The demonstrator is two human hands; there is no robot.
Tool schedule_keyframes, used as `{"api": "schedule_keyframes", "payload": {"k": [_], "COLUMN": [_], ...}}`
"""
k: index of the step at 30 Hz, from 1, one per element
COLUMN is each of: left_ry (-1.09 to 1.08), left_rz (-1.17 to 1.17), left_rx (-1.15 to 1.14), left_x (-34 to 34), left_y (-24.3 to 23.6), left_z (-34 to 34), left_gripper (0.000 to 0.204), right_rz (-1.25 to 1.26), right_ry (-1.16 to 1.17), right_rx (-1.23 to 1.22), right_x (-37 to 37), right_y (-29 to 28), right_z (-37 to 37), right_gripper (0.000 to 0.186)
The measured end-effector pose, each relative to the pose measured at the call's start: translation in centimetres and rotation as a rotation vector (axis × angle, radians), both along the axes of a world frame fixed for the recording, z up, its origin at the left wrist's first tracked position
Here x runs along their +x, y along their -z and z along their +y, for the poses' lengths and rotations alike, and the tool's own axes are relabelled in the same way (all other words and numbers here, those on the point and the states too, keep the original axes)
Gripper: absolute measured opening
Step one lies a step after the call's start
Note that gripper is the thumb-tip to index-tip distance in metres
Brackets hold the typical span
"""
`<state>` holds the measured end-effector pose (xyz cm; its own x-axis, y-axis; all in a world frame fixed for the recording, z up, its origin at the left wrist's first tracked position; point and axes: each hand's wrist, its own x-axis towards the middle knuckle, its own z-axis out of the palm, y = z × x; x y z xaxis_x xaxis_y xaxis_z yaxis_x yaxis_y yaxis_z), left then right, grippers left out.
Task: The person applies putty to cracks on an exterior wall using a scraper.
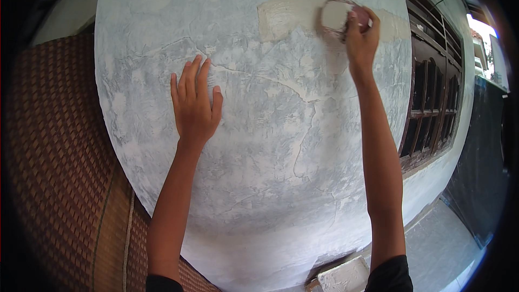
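Note:
Flat against the grey-and-white plastered wall, my left hand rests with its fingers spread, just below a raised crack line. My right hand reaches up and grips a rounded reddish-brown pad with a pale, putty-coloured face; its exact kind is blurred. The pad is at the wall, over a band of cream putty that runs across the upper part. Putty shows on both sides of the pad. Part of the pad is hidden behind my fingers.
A dark wooden window with panes is set in the wall at right. Brown woven matting lines the left side. Low down by my right forearm sits a tray with pale material. A dark panel stands far right.

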<state>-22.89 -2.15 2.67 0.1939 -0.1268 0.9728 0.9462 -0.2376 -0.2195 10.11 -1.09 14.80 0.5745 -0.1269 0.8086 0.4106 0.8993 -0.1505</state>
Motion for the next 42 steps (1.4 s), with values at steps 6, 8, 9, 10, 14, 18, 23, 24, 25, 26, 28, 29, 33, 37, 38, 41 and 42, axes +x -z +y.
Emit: {"api": "schedule_keyframes", "payload": {"k": [6,8,9,10,14,18,23,24,25,26,28,29,33,37,38,41,42], "left_ry": [0.009,0.007,0.008,0.004,0.012,0.008,-0.002,-0.013,-0.023,-0.017,-0.016,-0.019,-0.01,-0.014,-0.01,0.003,-0.002], "left_rz": [0.026,0.027,0.014,0.0,-0.01,0.01,0.008,0.0,-0.008,-0.005,-0.001,-0.002,0.032,0.002,0.001,0.013,0.012], "left_rx": [-0.003,0.003,-0.002,-0.003,0.007,0.0,-0.001,0.008,0.017,0.018,0.013,0.008,-0.001,0.015,0.017,0.031,0.017], "left_x": [-0.5,-0.6,-0.3,0.0,0.4,-0.8,-0.3,-0.1,-0.1,0.2,0.2,-0.2,-0.8,-0.1,0.1,0.1,-0.3], "left_y": [0.0,0.0,0.1,0.0,0.0,0.1,0.2,0.2,0.2,0.2,0.1,0.2,0.2,0.2,0.2,0.1,0.2], "left_z": [-0.1,-0.1,-0.1,-0.1,-0.1,-0.1,-0.2,0.0,0.1,0.0,-0.2,-0.1,0.0,-0.1,0.1,0.2,0.0], "left_gripper": [0.053,0.053,0.053,0.053,0.052,0.052,0.052,0.052,0.051,0.051,0.052,0.052,0.052,0.051,0.051,0.051,0.051], "right_rz": [-0.407,-0.212,-0.119,-0.029,-0.155,-0.42,-0.098,-0.01,-0.012,-0.099,-0.278,-0.365,-0.422,-0.135,-0.114,-0.306,-0.379], "right_ry": [0.145,0.11,0.07,0.025,-0.017,0.071,-0.017,-0.082,-0.086,-0.094,-0.068,-0.01,0.1,-0.002,-0.085,-0.093,-0.069], "right_rx": [0.029,-0.036,-0.081,-0.123,0.064,0.025,0.024,0.043,0.045,0.045,0.063,0.082,0.034,-0.079,-0.017,0.095,0.066], "right_x": [-5.2,-1.5,0.8,2.2,-0.2,-6.7,0.2,0.5,0.1,-0.6,-3.2,-5.3,-4.5,1.2,1.3,-2.4,-4.9], "right_y": [0.2,0.1,0.3,0.3,-0.3,-0.2,-0.8,-0.6,-0.5,-0.3,-0.3,0.0,0.0,-0.3,-0.3,-0.4,-0.3], "right_z": [0.9,2.1,2.1,2.1,1.4,-0.8,2.0,1.4,1.3,0.8,0.5,0.2,0.8,1.9,1.5,0.4,-0.1], "right_gripper": [0.033,0.034,0.034,0.034,0.032,0.03,0.026,0.026,0.026,0.026,0.028,0.029,0.029,0.029,0.029,0.029,0.029]}}
